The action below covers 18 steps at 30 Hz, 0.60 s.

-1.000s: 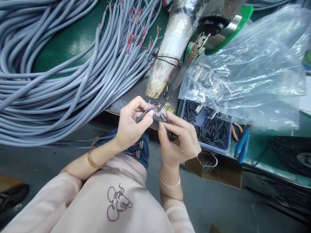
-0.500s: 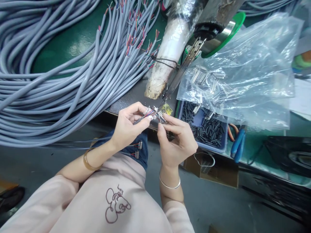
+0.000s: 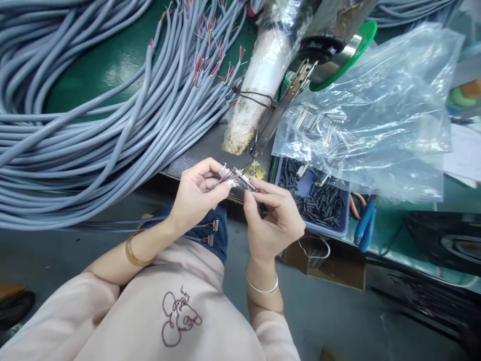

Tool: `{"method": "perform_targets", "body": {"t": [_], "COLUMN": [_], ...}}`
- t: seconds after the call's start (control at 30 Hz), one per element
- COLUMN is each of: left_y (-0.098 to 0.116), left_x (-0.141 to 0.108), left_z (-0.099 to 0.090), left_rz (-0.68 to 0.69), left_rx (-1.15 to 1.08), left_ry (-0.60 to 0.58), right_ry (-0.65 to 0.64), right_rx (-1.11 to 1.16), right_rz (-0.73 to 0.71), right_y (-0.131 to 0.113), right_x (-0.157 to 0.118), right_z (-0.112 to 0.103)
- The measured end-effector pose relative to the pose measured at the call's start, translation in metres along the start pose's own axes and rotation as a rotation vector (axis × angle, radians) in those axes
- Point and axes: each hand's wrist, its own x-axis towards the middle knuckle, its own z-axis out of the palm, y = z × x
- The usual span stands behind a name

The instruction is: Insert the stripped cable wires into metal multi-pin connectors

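My left hand point(image 3: 195, 195) is closed on the stripped end of a grey cable, its thin coloured wires point(image 3: 228, 175) fanning out past the fingertips. Those wires meet a small metal multi-pin connector point(image 3: 245, 180), whose right end my right hand point(image 3: 273, 218) pinches between thumb and fingers. Just above the connector, a mounted soldering iron point(image 3: 276, 115) points down at it; whether its tip touches a pin I cannot tell. On my lap lie two more cables with wired connectors point(image 3: 215, 225).
A big bundle of grey cables point(image 3: 124, 125) covers the bench's left side. To the right are a blue bin point(image 3: 343, 228) of short black tubes, a clear plastic bag point(image 3: 391, 110) with connectors, blue-handled pliers point(image 3: 366, 225), and a green-rimmed solder spool point(image 3: 366, 45). A wrapped white tube point(image 3: 259, 85) stands by the iron.
The connector has turned slightly in my fingers, and its row of pins shows more clearly. Both hands keep their grip. The whole view has shifted a little.
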Motion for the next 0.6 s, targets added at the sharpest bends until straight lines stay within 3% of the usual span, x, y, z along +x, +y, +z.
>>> {"method": "perform_targets", "body": {"t": [0.3, 0.6], "left_y": [-0.007, -0.014], "left_x": [-0.004, -0.005], "left_z": [0.011, 0.015], "left_rz": [0.140, 0.215], "left_rx": [0.011, 0.089], "left_ry": [0.115, 0.153], "right_ry": [0.022, 0.060], "right_rx": [-0.047, -0.134], "right_rz": [-0.079, -0.160], "right_y": [0.000, 0.002], "right_x": [0.000, -0.003], "right_z": [0.003, 0.006]}}
